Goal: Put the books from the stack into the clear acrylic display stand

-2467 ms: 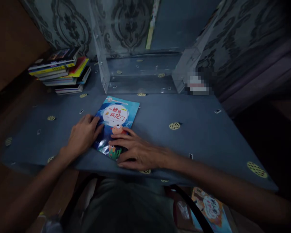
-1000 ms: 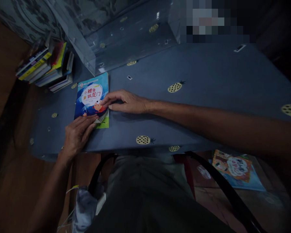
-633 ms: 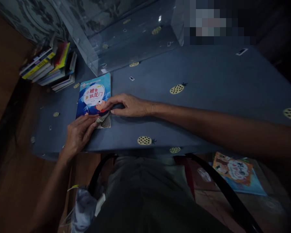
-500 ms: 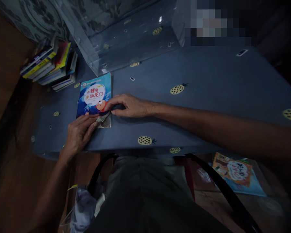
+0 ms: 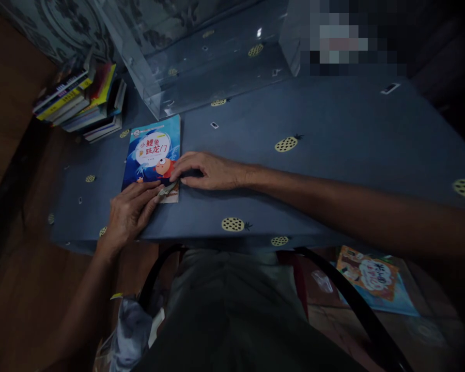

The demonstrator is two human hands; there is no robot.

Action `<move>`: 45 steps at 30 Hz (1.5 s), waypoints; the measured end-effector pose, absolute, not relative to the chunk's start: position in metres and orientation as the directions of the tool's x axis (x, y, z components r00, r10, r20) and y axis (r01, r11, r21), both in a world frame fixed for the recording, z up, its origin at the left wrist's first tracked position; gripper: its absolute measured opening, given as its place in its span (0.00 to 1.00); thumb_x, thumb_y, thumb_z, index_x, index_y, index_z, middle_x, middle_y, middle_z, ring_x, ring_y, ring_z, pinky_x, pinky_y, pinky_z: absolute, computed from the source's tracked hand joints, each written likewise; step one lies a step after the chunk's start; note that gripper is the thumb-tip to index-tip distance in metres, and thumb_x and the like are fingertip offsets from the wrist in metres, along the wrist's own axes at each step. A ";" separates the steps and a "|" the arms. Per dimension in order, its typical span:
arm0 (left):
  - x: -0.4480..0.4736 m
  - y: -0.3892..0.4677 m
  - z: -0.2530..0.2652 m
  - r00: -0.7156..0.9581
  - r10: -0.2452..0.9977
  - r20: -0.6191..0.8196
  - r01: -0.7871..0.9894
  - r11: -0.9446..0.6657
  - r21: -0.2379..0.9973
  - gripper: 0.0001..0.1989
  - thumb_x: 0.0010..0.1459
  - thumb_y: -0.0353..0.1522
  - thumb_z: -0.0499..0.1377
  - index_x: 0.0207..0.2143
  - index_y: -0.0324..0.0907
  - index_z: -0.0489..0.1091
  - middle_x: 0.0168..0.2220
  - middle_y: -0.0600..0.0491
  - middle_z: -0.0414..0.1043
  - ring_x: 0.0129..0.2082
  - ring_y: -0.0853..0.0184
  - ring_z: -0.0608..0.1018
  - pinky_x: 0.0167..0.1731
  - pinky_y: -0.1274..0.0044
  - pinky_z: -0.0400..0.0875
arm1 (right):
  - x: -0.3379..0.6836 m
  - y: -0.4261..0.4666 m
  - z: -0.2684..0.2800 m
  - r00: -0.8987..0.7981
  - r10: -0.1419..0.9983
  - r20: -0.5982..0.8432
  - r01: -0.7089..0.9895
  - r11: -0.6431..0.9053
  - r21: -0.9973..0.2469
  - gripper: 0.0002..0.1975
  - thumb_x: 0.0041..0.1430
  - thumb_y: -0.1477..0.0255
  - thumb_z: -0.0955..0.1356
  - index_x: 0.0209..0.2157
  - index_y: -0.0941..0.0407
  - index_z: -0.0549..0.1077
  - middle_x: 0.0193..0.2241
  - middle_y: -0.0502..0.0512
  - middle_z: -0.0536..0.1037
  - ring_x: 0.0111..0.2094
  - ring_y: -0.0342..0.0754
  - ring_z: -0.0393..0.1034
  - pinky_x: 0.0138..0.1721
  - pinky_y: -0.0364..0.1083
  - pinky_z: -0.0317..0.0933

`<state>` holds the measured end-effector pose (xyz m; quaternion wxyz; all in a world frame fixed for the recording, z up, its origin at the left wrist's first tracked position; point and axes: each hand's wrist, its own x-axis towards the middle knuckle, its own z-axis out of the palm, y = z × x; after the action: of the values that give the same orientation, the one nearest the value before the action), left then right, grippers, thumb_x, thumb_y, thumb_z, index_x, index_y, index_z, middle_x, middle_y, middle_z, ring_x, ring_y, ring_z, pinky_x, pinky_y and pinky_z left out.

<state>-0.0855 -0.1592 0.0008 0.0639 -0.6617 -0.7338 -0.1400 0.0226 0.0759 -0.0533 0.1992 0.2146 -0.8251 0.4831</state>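
A blue children's picture book (image 5: 151, 147) lies face up on the table, with a red fish and red Chinese lettering on its cover. Its lower right corner is folded up, showing paler pages beneath. My left hand (image 5: 129, 209) rests over the book's bottom edge, fingers stretched together across the cover and thumb against the folded corner. From the right, my right hand (image 5: 203, 170) pinches the cover's right edge just above that fold, thumb below and fingers on top. The fingertips partly hide the fold.
A leaning stack of books (image 5: 81, 101) stands at the table's far left. Behind the picture book is a clear plastic box (image 5: 217, 67). The tablecloth (image 5: 325, 124) has pineapple prints. Below on the right, an orange and blue book (image 5: 375, 279) lies beside a dark chair arm.
The folded corner lies lower and narrower than before, with more of the page under it showing. Both hands keep nearly the same places; the whole view has shifted slightly.
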 end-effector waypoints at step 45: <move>-0.090 -0.177 -0.019 -0.101 0.875 0.474 0.990 0.040 0.138 0.12 0.66 0.28 0.58 0.49 0.44 0.75 0.48 0.48 0.81 0.48 0.61 0.81 0.50 0.67 0.78 | 0.051 0.036 -0.029 -0.850 -0.443 0.285 -0.496 0.855 -0.151 0.18 0.69 0.72 0.65 0.59 0.48 0.71 0.57 0.63 0.73 0.59 0.57 0.63 0.53 0.59 0.63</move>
<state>-0.0898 -0.1768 -0.0188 0.1314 -0.6575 -0.7089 -0.2190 0.0508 0.0360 -0.0285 0.1210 0.2457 -0.9555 0.1100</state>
